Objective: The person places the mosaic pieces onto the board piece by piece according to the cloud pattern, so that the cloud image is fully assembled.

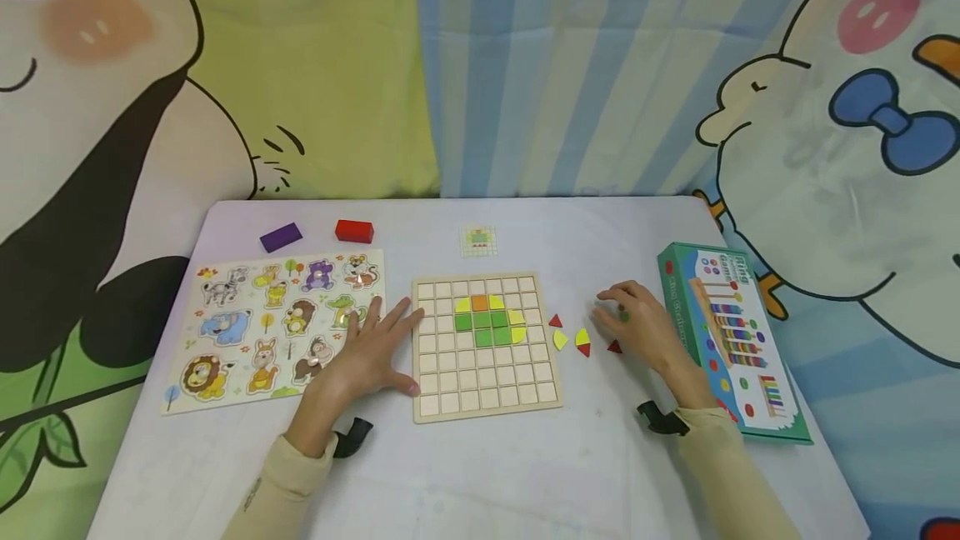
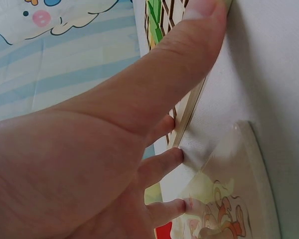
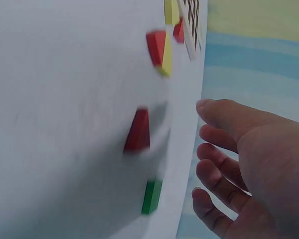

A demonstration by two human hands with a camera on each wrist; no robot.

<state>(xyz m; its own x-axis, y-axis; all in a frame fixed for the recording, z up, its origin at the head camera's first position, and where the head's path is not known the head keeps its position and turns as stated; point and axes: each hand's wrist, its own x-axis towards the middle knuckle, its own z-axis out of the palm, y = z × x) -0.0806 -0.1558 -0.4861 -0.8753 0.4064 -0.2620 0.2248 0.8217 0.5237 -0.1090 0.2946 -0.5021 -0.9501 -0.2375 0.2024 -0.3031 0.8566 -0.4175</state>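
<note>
My left hand (image 1: 366, 361) spreads its fingers beside the wooden grid board (image 1: 487, 390), with the thumb and some fingertips at the board's left edge. On the board's upper part lies a pattern of green, yellow and orange tiles (image 1: 492, 319). My right hand (image 1: 645, 332), holding nothing, hovers with loosely bent fingers right of the board. Below it in the right wrist view are a small green block (image 3: 152, 196) and a dark red wedge-shaped block (image 3: 138, 132). Nearer the board are a yellow piece (image 1: 560, 340), a red triangle (image 1: 555, 321) and a touching red-and-yellow pair (image 1: 582, 342).
An animal puzzle board (image 1: 251, 340) lies left, partly under my left hand. Behind it are purple (image 1: 281, 237) and red (image 1: 354, 231) blocks. A small pattern card (image 1: 478, 241) lies beyond the grid. A green box (image 1: 738, 348) stands beside my right arm.
</note>
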